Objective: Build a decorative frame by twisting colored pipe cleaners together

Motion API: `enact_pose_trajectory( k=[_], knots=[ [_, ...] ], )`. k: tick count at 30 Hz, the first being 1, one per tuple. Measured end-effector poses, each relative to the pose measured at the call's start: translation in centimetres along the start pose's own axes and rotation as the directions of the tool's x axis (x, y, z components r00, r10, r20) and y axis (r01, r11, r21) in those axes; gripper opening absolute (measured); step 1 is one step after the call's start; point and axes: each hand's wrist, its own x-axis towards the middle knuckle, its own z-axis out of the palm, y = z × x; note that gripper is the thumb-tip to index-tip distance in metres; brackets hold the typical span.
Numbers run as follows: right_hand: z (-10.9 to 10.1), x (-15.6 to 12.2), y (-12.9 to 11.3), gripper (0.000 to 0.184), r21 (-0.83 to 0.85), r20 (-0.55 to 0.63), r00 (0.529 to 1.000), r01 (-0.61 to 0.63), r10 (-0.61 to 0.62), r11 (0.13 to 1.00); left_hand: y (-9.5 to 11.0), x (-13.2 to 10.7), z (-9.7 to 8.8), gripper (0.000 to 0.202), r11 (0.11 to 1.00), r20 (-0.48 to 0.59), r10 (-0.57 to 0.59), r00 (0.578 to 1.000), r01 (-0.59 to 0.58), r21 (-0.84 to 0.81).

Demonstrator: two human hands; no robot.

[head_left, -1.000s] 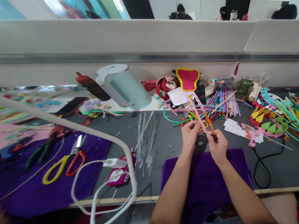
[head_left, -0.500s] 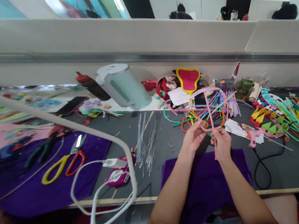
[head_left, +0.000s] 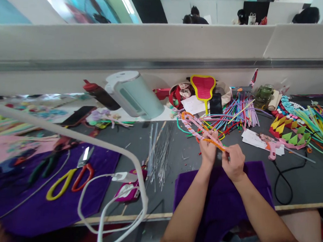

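My left hand (head_left: 209, 148) is closed on a looped frame of fuzzy pipe cleaners (head_left: 191, 128), wrapped in pink, pale purple and orange. The frame tilts away to the left above the grey table. My right hand (head_left: 234, 162) pinches its near right end, where an orange strand runs between both hands. Fingers hide part of the joint. Just behind the frame lies a heap of coloured pipe cleaners (head_left: 245, 111). Under my forearms a folded purple cloth (head_left: 223, 191) hangs over the table's front edge.
A pink glue gun (head_left: 273, 149) with a black cord rests at right. Wire stems (head_left: 162, 154) lie left of my arms. Farther left are scissors (head_left: 80, 170), a white cable (head_left: 145, 199) and a pale blue jug (head_left: 135, 94). A low partition (head_left: 161, 43) stands behind; people sit beyond it.
The pipe-cleaner frame has turned over from upright, in front of the heap, to lying toward the left. My right hand has shifted slightly left and down; my left stays close by.
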Motion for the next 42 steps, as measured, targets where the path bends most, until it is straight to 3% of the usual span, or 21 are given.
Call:
enact_pose_trajectory(
  k=[6, 10, 13, 15, 17, 19, 20, 22, 24, 28, 30, 32, 35, 37, 40, 42],
  knots=[
    [0.0, 0.0, 0.3, 0.011, -0.084, -0.041, 0.999, 0.021, -0.025, 0.996, -0.2, -0.1, -0.2, 0.024, 0.993, -0.036, 0.042, 0.998, -0.038, 0.114],
    [0.1, 0.0, 0.2, 0.01, -0.02, -0.051, 0.997, -0.053, 0.052, 0.998, -0.3, -0.2, 0.0, 0.02, 0.997, 0.023, 0.008, 1.0, -0.006, -0.075],
    [0.1, 0.3, -0.1, 0.01, 0.182, -0.058, 0.968, -0.23, 0.244, 0.956, -0.2, 0.3, -0.4, 0.022, 0.971, 0.04, -0.119, 0.992, 0.125, -0.203],
    [0.2, 0.7, -0.3, 0.014, 0.389, 0.012, 0.894, -0.417, 0.448, 0.822, 0.1, 0.7, -0.8, 0.026, 0.939, 0.093, -0.21, 0.973, 0.227, -0.259],
    [0.2, 1.2, -0.4, 0.018, 0.589, 0.158, 0.769, -0.577, 0.619, 0.566, 0.4, 1.0, -1.2, 0.029, 0.879, 0.211, -0.291, 0.933, 0.348, -0.327],
    [0.3, 1.6, -0.3, 0.022, 0.706, 0.317, 0.655, -0.646, 0.686, 0.29, 0.7, 1.1, -1.3, 0.031, 0.768, 0.36, -0.344, 0.867, 0.481, -0.424],
    [0.3, 1.8, -0.2, 0.023, 0.731, 0.372, 0.622, -0.654, 0.689, 0.195, 0.9, 1.1, -1.3, 0.033, 0.703, 0.426, -0.354, 0.833, 0.537, -0.466],
    [0.3, 1.9, -0.1, 0.024, 0.75, 0.4, 0.605, -0.648, 0.688, 0.133, 0.9, 1.1, -1.2, 0.033, 0.616, 0.483, -0.36, 0.798, 0.592, -0.52],
    [0.3, 1.7, 0.0, 0.022, 0.736, 0.353, 0.641, -0.64, 0.682, 0.221, 0.6, 1.1, -1.1, 0.031, 0.625, 0.433, -0.386, 0.814, 0.576, -0.527],
    [0.1, 1.1, -0.3, 0.015, 0.54, 0.185, 0.818, -0.548, 0.545, 0.639, -0.5, 1.2, -0.9, 0.029, 0.782, 0.178, -0.41, 0.895, 0.445, -0.437],
    [0.0, 1.0, -0.6, 0.013, 0.385, 0.113, 0.913, -0.404, 0.392, 0.83, -0.8, 1.1, -0.8, 0.028, 0.886, 0.041, -0.323, 0.945, 0.317, -0.338],
    [-0.2, 0.9, -0.8, 0.012, 0.259, 0.08, 0.968, -0.249, 0.237, 0.933, -0.8, 0.9, -0.7, 0.025, 0.972, -0.066, -0.174, 0.983, 0.16, -0.174],
    [-0.2, 0.9, -0.9, 0.012, 0.164, 0.068, 0.991, -0.127, 0.117, 0.978, -0.6, 0.7, -0.6, 0.02, 0.996, -0.106, 0.006, 0.994, 0.003, 0.086],
    [-0.1, 0.8, -0.9, 0.012, 0.167, 0.067, 0.989, -0.139, 0.129, 0.976, -0.4, 0.7, -0.6, 0.017, 0.988, -0.086, 0.038, 0.996, -0.025, 0.152],
    [0.1, 0.8, -0.7, 0.014, 0.297, 0.077, 0.945, -0.325, 0.317, 0.898, -0.3, 0.9, -0.9, 0.015, 0.998, -0.044, -0.014, 0.999, 0.017, 0.052],
    [0.2, 1.0, -0.5, 0.016, 0.477, 0.136, 0.842, -0.518, 0.523, 0.71, -0.2, 1.2, -1.2, 0.017, 0.991, 0.024, -0.113, 0.993, 0.114, -0.07]
  ],
)
